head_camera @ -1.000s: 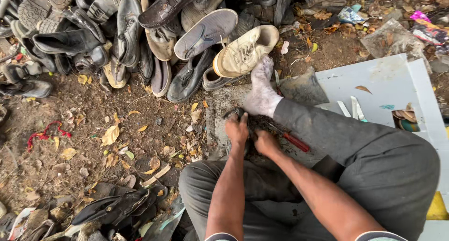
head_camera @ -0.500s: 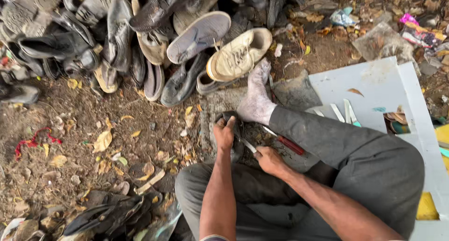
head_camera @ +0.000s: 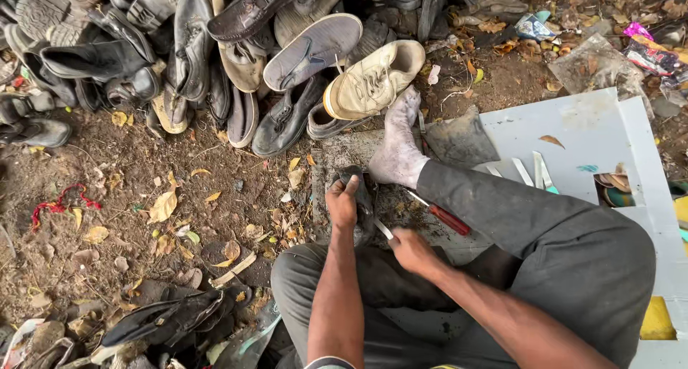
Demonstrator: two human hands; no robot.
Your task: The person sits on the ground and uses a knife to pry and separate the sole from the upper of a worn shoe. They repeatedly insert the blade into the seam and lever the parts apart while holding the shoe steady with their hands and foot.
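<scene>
I sit on the ground with my bare right foot (head_camera: 396, 148) stretched out on a grey slab. My left hand (head_camera: 342, 200) presses down on a dark piece of shoe sole (head_camera: 360, 197) lying on that slab. A small knife with a pale blade (head_camera: 384, 229) is gripped in my right hand (head_camera: 410, 249), and its tip meets the sole's edge. A red-handled tool (head_camera: 443, 216) lies just beside my ankle.
A heap of worn shoes (head_camera: 236, 68) fills the top, with a cream sneaker (head_camera: 373, 79) nearest my foot. A white board (head_camera: 573, 147) at right carries several blades (head_camera: 534, 172). Dry leaves litter the dirt at left; more old shoes (head_camera: 158, 322) lie at bottom left.
My left hand shifted onto the dark sole piece, and my right hand drew back toward me with the knife. The view moved slightly.
</scene>
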